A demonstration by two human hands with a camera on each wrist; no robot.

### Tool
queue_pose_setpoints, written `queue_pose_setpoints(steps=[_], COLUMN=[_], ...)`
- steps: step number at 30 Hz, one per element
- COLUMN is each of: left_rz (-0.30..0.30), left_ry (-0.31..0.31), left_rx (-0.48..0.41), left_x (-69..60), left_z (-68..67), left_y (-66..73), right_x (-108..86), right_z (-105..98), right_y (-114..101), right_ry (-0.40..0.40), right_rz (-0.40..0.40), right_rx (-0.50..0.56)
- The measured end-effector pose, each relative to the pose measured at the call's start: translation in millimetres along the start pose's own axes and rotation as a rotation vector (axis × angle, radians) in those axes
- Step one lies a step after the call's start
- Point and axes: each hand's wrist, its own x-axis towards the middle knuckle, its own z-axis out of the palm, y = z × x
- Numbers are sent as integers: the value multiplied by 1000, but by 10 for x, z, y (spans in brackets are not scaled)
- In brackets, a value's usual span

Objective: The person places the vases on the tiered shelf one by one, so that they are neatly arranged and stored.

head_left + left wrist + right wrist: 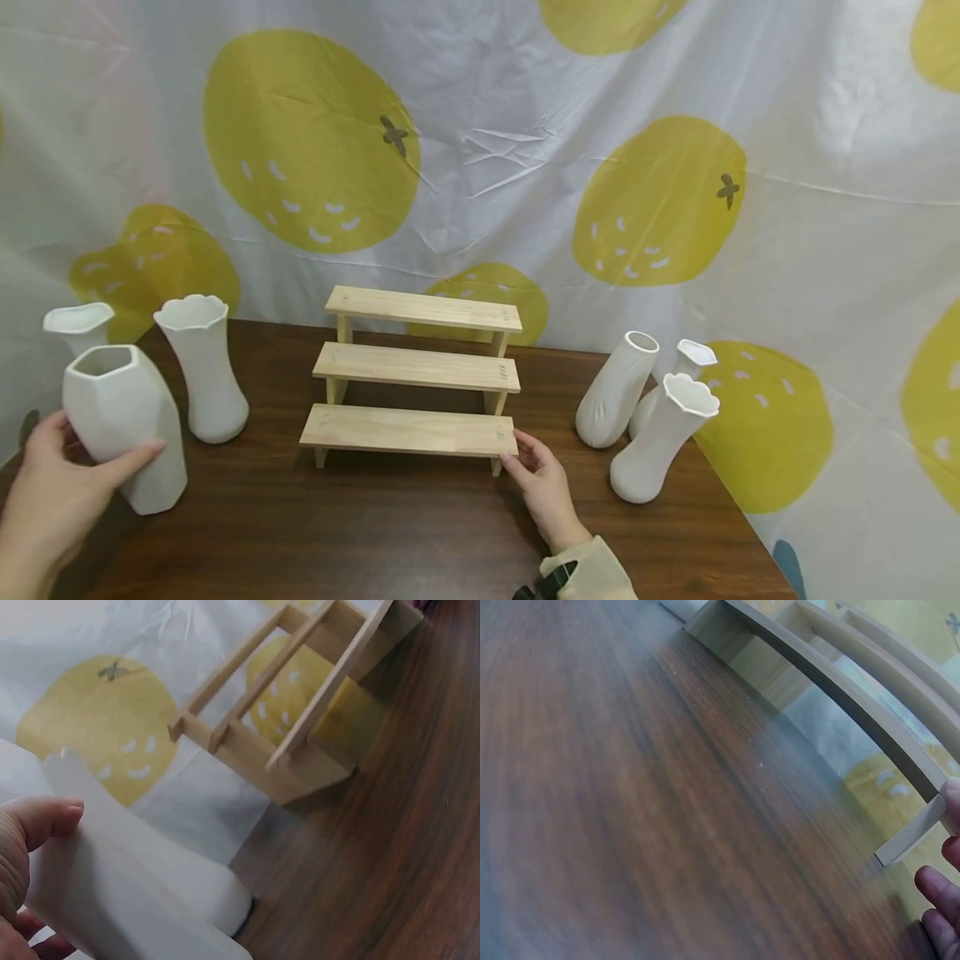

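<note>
My left hand grips a faceted white vase at the left, thumb across its front and fingers round its far side. The vase leans slightly; whether its base touches the table cannot be told. In the left wrist view the thumb lies on the white vase, beside another white vase. My right hand pinches the right end of the lowest step of a three-tier wooden stand. In the right wrist view the fingertips show at the right edge, near the stand's leg.
Behind the held vase stand a scallop-rimmed white vase and a partly hidden one. At the right stand a slim vase, a scalloped vase and one partly hidden. A lemon-print curtain hangs behind the brown table.
</note>
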Motion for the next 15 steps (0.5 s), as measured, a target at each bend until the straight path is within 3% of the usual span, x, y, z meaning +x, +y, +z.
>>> queue_pose_setpoints(steps=[4,9,15], left_rz=[77,192,210], left_ry=[-16,-81,-183], left_rx=[-14,-79,-122], left_x=[-61,-148,-250], left_z=[-16,-13,63], left_y=[61,209,394], right_x=[-3,-8,-8], right_z=[-5,-5,6], right_y=[-6,-10,-6], right_ry=[-2,0,2], right_rz=[5,6,10], right_rx=[0,0,9])
